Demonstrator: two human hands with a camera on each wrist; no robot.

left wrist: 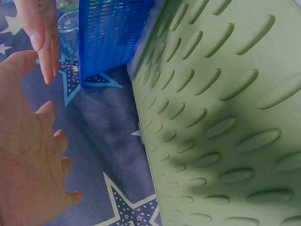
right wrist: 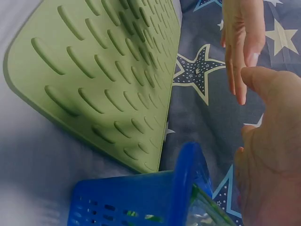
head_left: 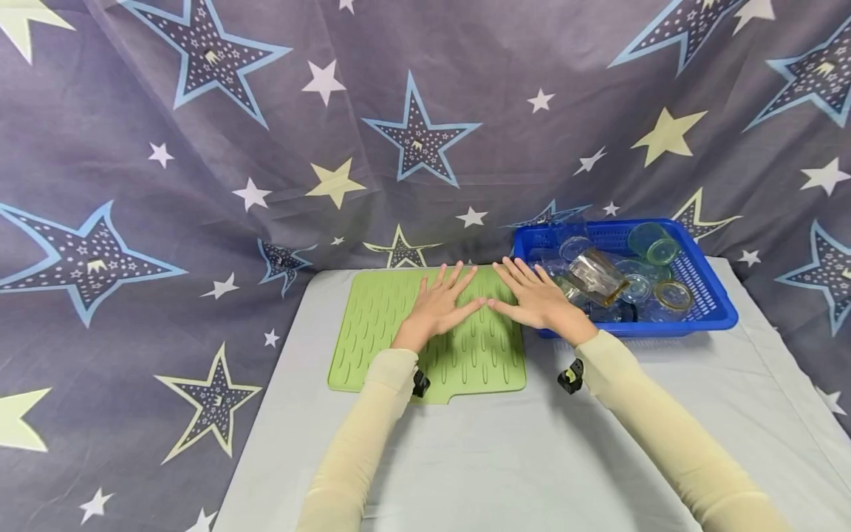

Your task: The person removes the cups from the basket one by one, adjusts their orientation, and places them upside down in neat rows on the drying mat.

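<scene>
Both hands hang over the mat (head_left: 368, 325) mid-frame, empty. Left hand (head_left: 436, 307) and right hand (head_left: 535, 301) both have straight, spread fingers, gripping nothing; thumb tips meet or nearly so, can't tell which. Wrist views show a gap between palms and mat.

Mat lies flat on the tabletop (head_left: 505, 458), long axis left to right across the frame. Basket (head_left: 665, 327) sits just right of it, also long left to right, slightly skewed. It holds a jumble of glasses: amber glass (head_left: 598, 275) on top near the left end, tilted, long axis upper left to lower right; green glass (head_left: 654, 242) toward the upper right. Others overlap too much to count.

Key relation: amber glass is right of and a bit below the right fingertips, which point upper left, away from it. Right hand is clearly nearer; left is across the mat from the basket.
</scene>
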